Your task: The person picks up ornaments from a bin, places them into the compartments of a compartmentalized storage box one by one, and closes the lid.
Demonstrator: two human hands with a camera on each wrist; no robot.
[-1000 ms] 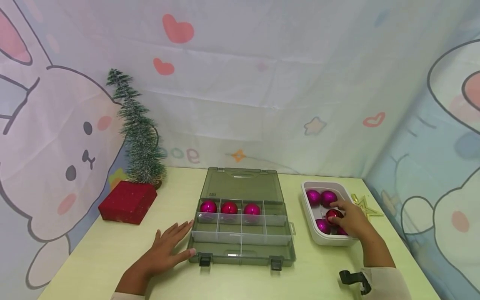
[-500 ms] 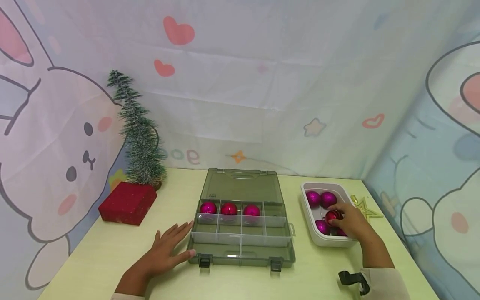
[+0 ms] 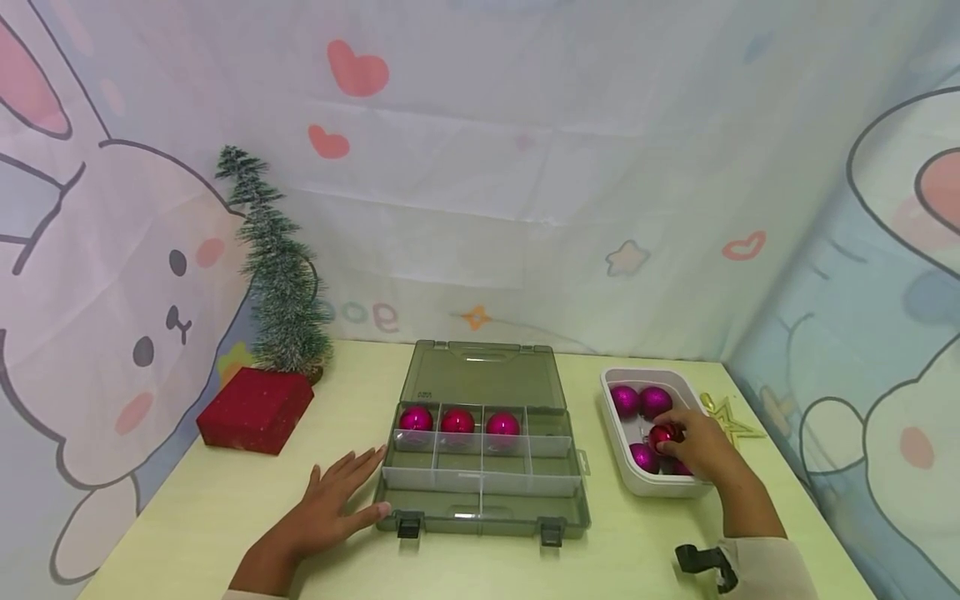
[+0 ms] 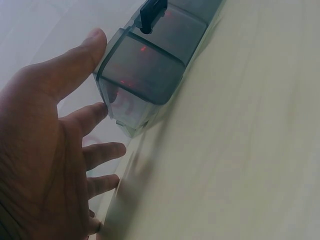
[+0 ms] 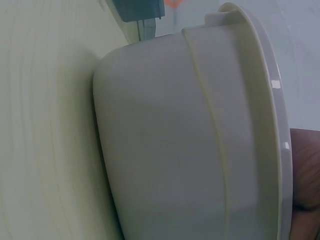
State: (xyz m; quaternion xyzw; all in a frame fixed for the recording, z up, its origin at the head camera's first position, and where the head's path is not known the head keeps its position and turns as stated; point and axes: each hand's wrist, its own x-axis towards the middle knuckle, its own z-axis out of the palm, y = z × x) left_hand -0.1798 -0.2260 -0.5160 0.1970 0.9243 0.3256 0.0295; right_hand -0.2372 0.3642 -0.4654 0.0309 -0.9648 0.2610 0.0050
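Note:
In the head view, my right hand [image 3: 703,446] reaches into a white plastic tub [image 3: 621,454] and grips a shiny red Christmas bauble [image 3: 662,437] between thumb and fingers. Glittery purple baubles [image 3: 655,402] lie around it in the tub. My left hand [image 3: 330,504] rests with spread fingers at the left side of an open green-tinted compartment box [image 3: 483,527], thumb at its front corner. Three shiny baubles [image 3: 457,421] sit one each in the left three back compartments. In the right wrist view the tub wall [image 5: 160,130] hides most of the right hand.
A gold star ornament [image 3: 731,421] lies right of the tub. At the back left stand a small frosted Christmas tree [image 3: 281,283] and a red block [image 3: 257,410]. A printed cloth backdrop [image 3: 517,192] rises behind the pale table [image 3: 510,575].
The right hand keeps its hold on the red bauble inside the tub, nearly in place. The head view has tilted up very slightly. The left hand has not moved.

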